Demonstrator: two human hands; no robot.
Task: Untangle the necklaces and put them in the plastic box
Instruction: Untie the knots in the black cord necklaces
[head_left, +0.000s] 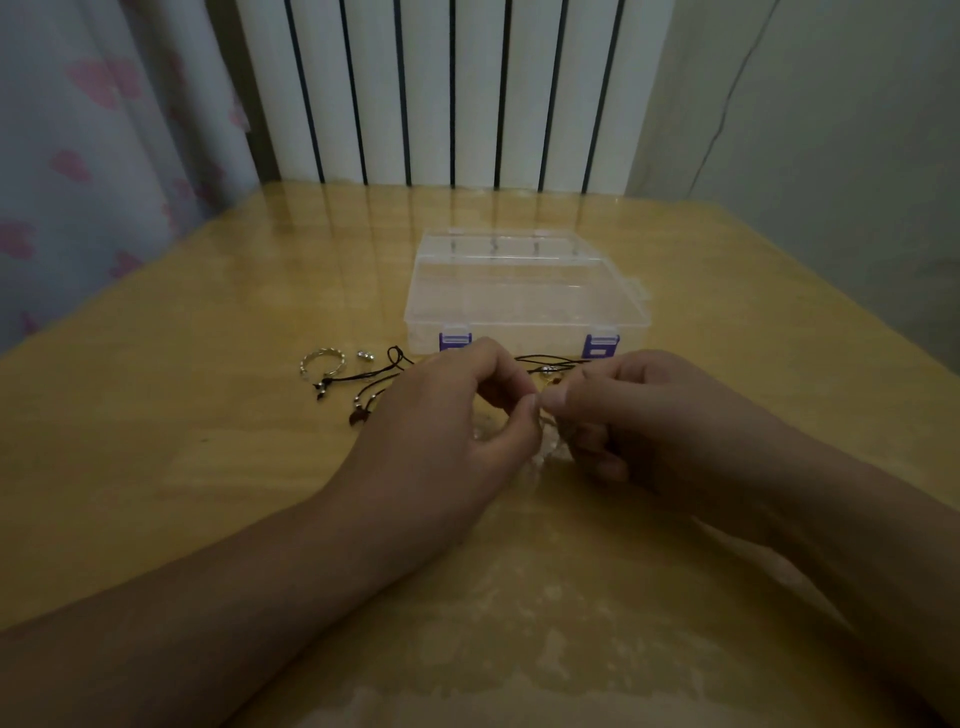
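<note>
A clear plastic box (524, 296) with two purple latches sits closed in the middle of the table. In front of it lie black cord necklaces (363, 379) with small dark pendants, tangled together. My left hand (441, 421) and my right hand (639, 410) meet just in front of the box. Thumb and fingertips of both hands pinch a thin strand between them, and a small clear plastic bag (550, 447) hangs below my fingers. More black cord with a silver bead (545, 370) shows behind my hands.
A silver ring-shaped bracelet (322, 364) and a small silver charm (365, 356) lie left of the box. The wooden table (208, 467) has a glossy cover. A white radiator stands behind, with a curtain at the left.
</note>
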